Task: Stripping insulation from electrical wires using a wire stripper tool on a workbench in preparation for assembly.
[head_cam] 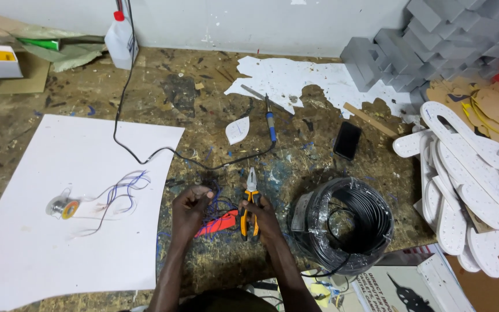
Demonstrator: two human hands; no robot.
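My right hand (265, 219) grips the orange and black handles of a pair of pliers (251, 196), whose jaws point away from me. My left hand (190, 209) is closed on thin blue and black wires (219, 203) that run across to the pliers. A red flat piece (218, 223) lies on the bench between my hands. Both hands rest low over the worn wooden workbench (203, 104).
A coil of black cable (345, 222) in clear wrap sits right of my right hand. A soldering iron (270, 122) with a black cord lies further back. A white sheet (59, 202) on the left carries a solder spool (64, 208) and loose wires. White foam cutouts (469, 173) stack at right, beside a phone (347, 140).
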